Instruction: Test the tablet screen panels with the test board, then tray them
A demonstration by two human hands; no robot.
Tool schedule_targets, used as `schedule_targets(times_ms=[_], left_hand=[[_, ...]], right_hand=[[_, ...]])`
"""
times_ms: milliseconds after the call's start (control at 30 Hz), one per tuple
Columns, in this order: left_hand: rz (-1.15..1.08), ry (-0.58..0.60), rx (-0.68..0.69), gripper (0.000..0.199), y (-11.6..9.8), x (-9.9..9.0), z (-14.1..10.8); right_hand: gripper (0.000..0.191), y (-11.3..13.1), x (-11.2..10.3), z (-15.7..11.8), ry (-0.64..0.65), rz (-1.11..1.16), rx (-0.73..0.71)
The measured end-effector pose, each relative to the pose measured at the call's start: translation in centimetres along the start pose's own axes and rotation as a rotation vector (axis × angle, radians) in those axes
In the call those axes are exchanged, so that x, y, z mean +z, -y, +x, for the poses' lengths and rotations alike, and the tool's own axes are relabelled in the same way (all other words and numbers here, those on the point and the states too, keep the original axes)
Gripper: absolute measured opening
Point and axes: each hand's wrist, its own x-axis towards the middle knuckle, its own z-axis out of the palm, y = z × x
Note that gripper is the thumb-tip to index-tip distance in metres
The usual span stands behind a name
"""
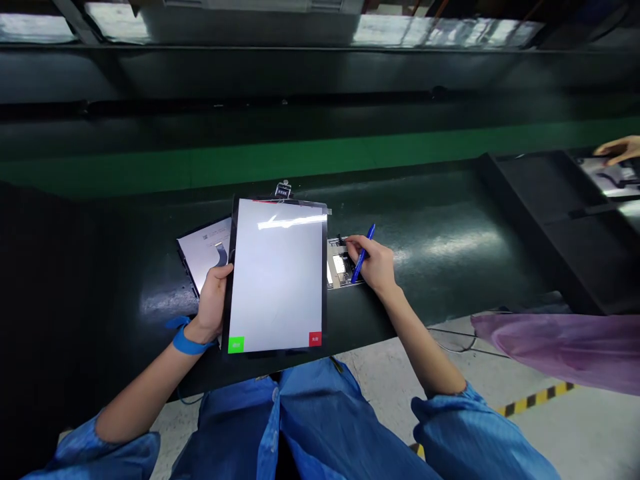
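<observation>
My left hand (213,303), with a blue wrist strap (193,339), grips the left edge of a tablet screen (280,273). The screen is lit white, with a green square at its lower left and a red one at its lower right. A blue pen (364,253) is held in my right hand (373,263), lying across the fingers. Its fingertips are pinched at a small dark part by the exposed circuitry (343,263) to the right of the screen; what they touch is not clear. Partly behind the screen lies a silver panel (205,247) with a flat cable (221,255).
A dark green bench (435,227) runs across the view. Black trays (540,200) stand at right, where another person's hand (620,150) rests over a panel. A metal clip (283,190) shows above the screen. Purple fabric (565,347) is at the lower right.
</observation>
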Motion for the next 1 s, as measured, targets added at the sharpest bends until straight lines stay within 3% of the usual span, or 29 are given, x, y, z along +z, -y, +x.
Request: schedule_targets(times_ms=[167, 333, 533, 700, 800, 867, 933, 1000], left_hand=[[-0.002, -0.033, 0.002, 0.02, 0.1, 0.1, -0.1], [0.0, -0.024, -0.147, 0.018, -0.4, 0.8, -0.5], [-0.028, 0.01, -0.092, 0.023, -0.2, 0.3, -0.1], [-0.035, 0.045, 0.042, 0.017, -0.6, -0.5, 0.3], [-0.009, 0.094, 0.107, 0.023, -1.6, -1.1, -0.2], [0.009, 0.14, 0.1, 0.031, -2.3, -1.6, -1.0], [0.037, 0.133, 0.121, 0.034, -2.6, -2.2, -1.9], [0.095, 0.054, 0.253, 0.027, -2.6, -2.9, -2.6]], right_hand=[[0.028, -0.2, 0.2, 0.0, 0.044, -0.084, -0.029], [0.03, -0.1, 0.3, -0.1, 0.08, -0.18, -0.047], [0.026, 0.0, 0.3, -0.3, 0.095, -0.242, -0.09], [0.034, 0.9, 0.1, 0.2, -0.045, -0.181, -0.058], [0.035, 3.0, -0.3, 0.6, -0.123, -0.043, 0.009], [0.027, 5.1, -0.8, 0.9, -0.108, 0.134, 0.077], [0.023, 7.5, -1.4, 1.2, 0.021, 0.404, 0.147], [0.032, 10.0, -2.2, 1.7, 0.228, 0.707, 0.153]])
